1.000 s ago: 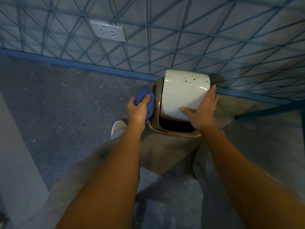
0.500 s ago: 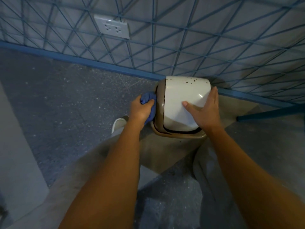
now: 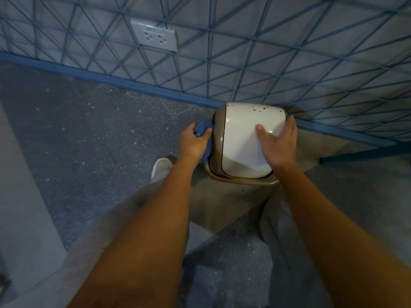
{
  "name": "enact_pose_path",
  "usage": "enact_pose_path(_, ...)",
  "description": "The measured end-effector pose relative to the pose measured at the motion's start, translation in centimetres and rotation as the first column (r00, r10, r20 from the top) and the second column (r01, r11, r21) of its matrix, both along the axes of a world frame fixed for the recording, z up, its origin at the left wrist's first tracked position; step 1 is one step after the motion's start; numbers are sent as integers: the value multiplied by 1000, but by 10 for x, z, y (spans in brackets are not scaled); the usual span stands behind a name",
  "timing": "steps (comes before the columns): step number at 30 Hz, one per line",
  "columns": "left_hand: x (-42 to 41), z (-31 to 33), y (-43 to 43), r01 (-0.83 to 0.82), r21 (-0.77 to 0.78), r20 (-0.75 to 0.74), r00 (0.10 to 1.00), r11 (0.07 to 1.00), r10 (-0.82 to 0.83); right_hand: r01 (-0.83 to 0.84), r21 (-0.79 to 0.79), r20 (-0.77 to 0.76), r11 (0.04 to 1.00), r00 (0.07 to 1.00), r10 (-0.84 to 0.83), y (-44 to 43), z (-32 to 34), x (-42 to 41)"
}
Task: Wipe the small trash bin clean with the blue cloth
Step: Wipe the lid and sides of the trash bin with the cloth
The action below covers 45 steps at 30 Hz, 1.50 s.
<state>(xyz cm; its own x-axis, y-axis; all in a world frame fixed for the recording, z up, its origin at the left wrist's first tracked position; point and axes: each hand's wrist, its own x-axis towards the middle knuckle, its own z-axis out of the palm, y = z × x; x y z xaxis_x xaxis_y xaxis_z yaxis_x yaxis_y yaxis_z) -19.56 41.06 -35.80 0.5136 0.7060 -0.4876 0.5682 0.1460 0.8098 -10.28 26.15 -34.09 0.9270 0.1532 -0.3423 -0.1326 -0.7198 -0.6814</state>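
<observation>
Hands split the work: my right hand (image 3: 278, 144) lies flat steadying the small trash bin (image 3: 242, 143) while my left hand (image 3: 193, 144) clutches the blue cloth (image 3: 201, 127), rubbing its side.

- The wall (image 3: 244, 63) close behind the trash bin (image 3: 242, 150) shuts off its far side.
- Bare floor (image 3: 100, 134) gives room to the left, past the left hand (image 3: 193, 144) and its bunched blue cloth (image 3: 201, 129).
- The person's knees (image 3: 222, 207) crowd the near side.
- A blue rail (image 3: 364, 155) lies rightward.
</observation>
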Motion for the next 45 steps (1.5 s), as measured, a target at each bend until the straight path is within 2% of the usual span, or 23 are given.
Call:
enact_pose_path(5, 6, 3, 2, 80, 59, -12, 997, 995, -80, -14, -16, -6, 1000, 1000, 14, 0, -1, -1)
enact_pose_path(10, -13, 6, 2, 292, 69, -197, 941, 954, -274, -25, -28, -6, 999, 1000, 25, 0, 0, -4)
enact_pose_path(13, -34, 6, -15, 328, 47, -261, 916, 944, -305, -22, -24, -7, 999, 1000, 21, -1, 0, -5)
enact_pose_path(16, -48, 3, -36, 281, 43, -275, 926, 959, -259, -27, -25, -5, 999, 1000, 27, -1, 0, -5)
enact_pose_path(19, -50, -2, -43, 129, 20, -219, 968, 991, -122, -25, -28, -6, 999, 1000, 25, -1, -1, -4)
enact_pose_path(22, -41, -1, -35, 48, -1, -163, 985, 999, -48, -13, -23, -3, 1000, 1000, 13, 1, -2, -3)
enact_pose_path(27, -25, -5, -20, -5, 4, -83, 997, 1000, 5, 2, -18, -10, 1000, 1000, -2, 3, 0, -3)
enact_pose_path(32, -36, -5, -43, -149, 44, -93, 984, 988, 152, -18, -20, -31, 1000, 999, 17, 0, 2, -4)
enact_pose_path(40, -62, -10, -119, -228, 44, -150, 961, 973, 232, -19, -6, -36, 1000, 999, 19, 1, 3, -6)
enact_pose_path(45, -50, -7, -154, -197, 13, -72, 978, 980, 198, -16, -16, -32, 1000, 999, 15, 1, 3, -6)
